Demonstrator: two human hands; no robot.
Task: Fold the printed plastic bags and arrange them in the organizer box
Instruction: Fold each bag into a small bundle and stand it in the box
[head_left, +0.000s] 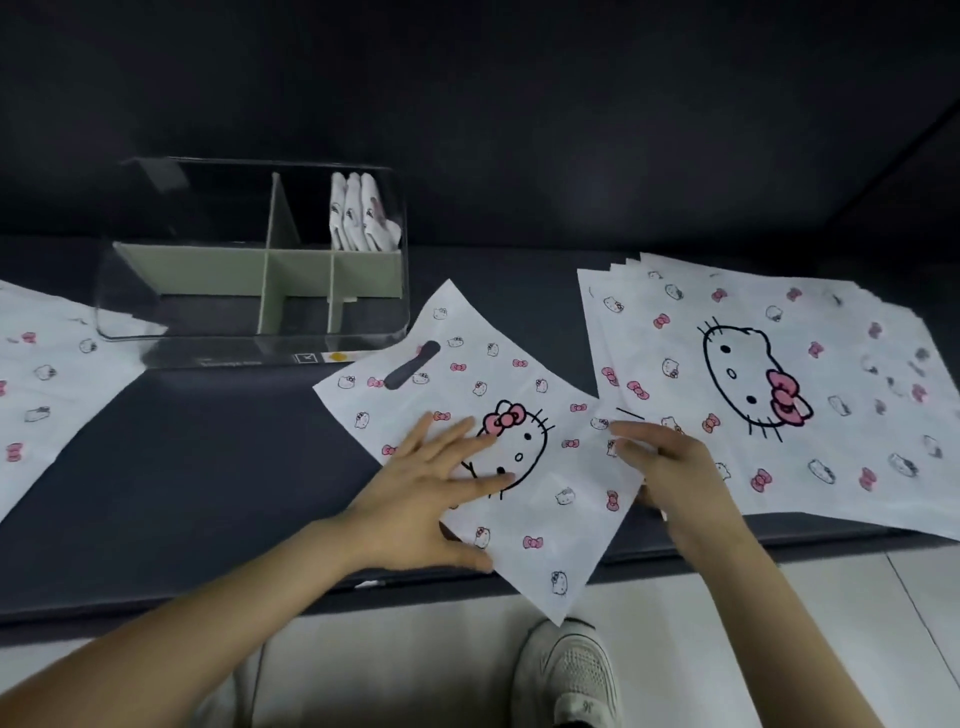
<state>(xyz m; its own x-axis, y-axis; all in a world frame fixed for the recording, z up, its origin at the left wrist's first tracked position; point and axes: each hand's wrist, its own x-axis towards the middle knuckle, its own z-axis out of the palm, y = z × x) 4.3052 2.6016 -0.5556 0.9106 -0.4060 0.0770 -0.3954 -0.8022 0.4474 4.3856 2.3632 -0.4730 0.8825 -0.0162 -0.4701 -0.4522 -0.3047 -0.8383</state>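
Note:
A white printed plastic bag (498, 374) with a cat face and pink bows lies askew on the dark table, its lower corner hanging over the front edge. My left hand (436, 483) rests flat on it with fingers spread. My right hand (670, 467) pinches the bag's right corner where it meets a stack of several flat bags (769, 384) on the right. The clear organizer box (249, 332) with pale green dividers stands at the back left. Three folded bags (361, 213) stand upright in its back right compartment.
More flat printed bags (47, 384) lie at the far left, partly under the box. The dark table (208, 467) ends at a front edge, below it a pale floor and my white shoe (571, 670). A dark wall rises behind the box.

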